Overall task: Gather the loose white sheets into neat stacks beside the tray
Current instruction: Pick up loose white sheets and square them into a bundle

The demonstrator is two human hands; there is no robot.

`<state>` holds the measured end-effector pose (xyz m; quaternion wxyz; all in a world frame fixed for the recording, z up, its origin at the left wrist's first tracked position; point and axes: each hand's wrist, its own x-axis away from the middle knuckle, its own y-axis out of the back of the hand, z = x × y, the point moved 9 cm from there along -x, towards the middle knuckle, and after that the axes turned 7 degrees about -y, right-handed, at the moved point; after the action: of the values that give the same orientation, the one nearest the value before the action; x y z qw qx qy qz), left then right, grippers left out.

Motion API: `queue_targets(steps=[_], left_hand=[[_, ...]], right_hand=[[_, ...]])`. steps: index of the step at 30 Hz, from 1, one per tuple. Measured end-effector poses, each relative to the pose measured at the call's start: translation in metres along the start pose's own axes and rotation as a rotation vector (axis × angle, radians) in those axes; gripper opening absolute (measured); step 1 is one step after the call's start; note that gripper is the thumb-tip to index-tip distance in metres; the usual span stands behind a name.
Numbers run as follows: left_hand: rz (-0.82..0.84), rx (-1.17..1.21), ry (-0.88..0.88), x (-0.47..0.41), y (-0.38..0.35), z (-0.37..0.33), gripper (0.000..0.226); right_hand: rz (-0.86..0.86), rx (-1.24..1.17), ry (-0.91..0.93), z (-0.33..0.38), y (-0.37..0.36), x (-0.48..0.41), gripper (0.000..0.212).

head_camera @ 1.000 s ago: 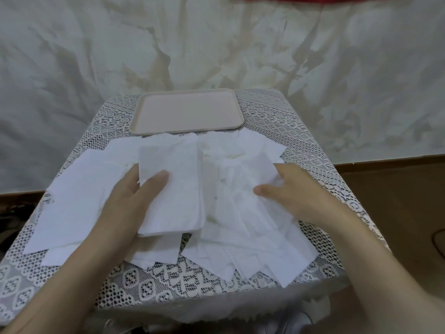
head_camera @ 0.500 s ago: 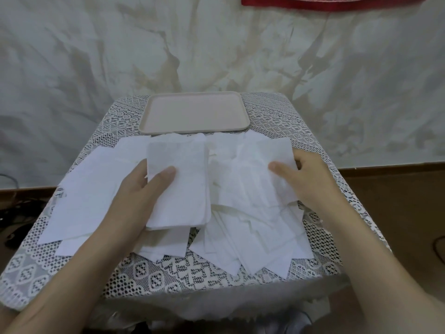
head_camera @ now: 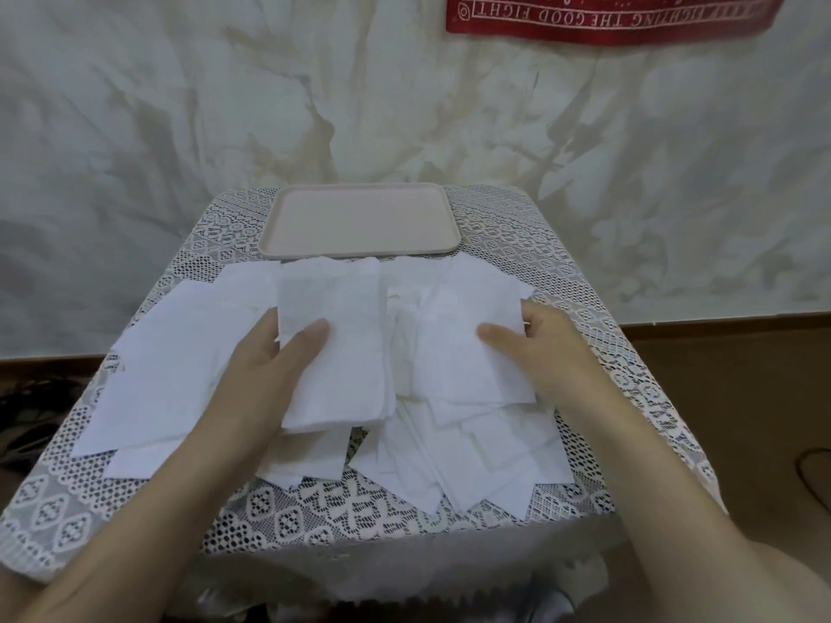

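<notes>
Loose white sheets [head_camera: 472,460] lie scattered over the lace-covered table [head_camera: 279,510], in front of an empty beige tray [head_camera: 359,224] at the far edge. My left hand [head_camera: 274,366] grips a small stack of white sheets [head_camera: 337,348] at its left edge, thumb on top. My right hand [head_camera: 539,353] holds a single white sheet [head_camera: 467,344] by its right edge, lifted a little above the pile, just right of the stack. More sheets [head_camera: 171,375] spread flat to the left.
The table stands against a pale marbled wall with a red banner [head_camera: 607,15] at the top right. Brown floor [head_camera: 742,397] shows to the right, and a dark cable [head_camera: 814,469] lies at the right edge.
My right hand has lifted a sheet out of the right pile and brought it up beside the stack. My left hand and its stack have stayed where they were.
</notes>
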<state>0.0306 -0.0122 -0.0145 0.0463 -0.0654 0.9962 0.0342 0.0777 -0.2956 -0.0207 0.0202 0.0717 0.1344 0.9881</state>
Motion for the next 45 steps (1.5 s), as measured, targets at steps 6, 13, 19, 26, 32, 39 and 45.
queue_targets(steps=[6, 13, 19, 26, 32, 39, 45], left_hand=[[-0.026, -0.017, 0.019, 0.0, -0.001, 0.009, 0.018], [-0.017, 0.033, -0.003, -0.001, -0.002, 0.004, 0.034], [-0.047, 0.11, -0.002, -0.002, 0.0, 0.008, 0.06], [-0.008, 0.137, 0.03, 0.005, -0.009, 0.005, 0.013], [0.024, 0.115, 0.006, 0.003, -0.013, 0.004, 0.013], [-0.019, 0.241, 0.069, 0.0, -0.007, 0.008, 0.053], [-0.015, 0.277, 0.128, 0.001, -0.007, 0.009, 0.019]], right_hand=[[0.008, 0.006, 0.018, 0.012, 0.0, 0.001, 0.007], [0.15, -0.373, -0.032, 0.034, -0.021, 0.019, 0.02], [0.161, -0.336, -0.009, 0.033, -0.062, 0.033, 0.016], [0.131, -0.368, 0.008, 0.034, -0.073, 0.038, 0.016], [0.089, -0.376, 0.011, 0.03, -0.081, 0.04, 0.012], [0.081, -0.295, 0.031, 0.029, -0.077, 0.036, 0.01], [0.031, -0.215, 0.084, 0.038, -0.056, 0.03, 0.009]])
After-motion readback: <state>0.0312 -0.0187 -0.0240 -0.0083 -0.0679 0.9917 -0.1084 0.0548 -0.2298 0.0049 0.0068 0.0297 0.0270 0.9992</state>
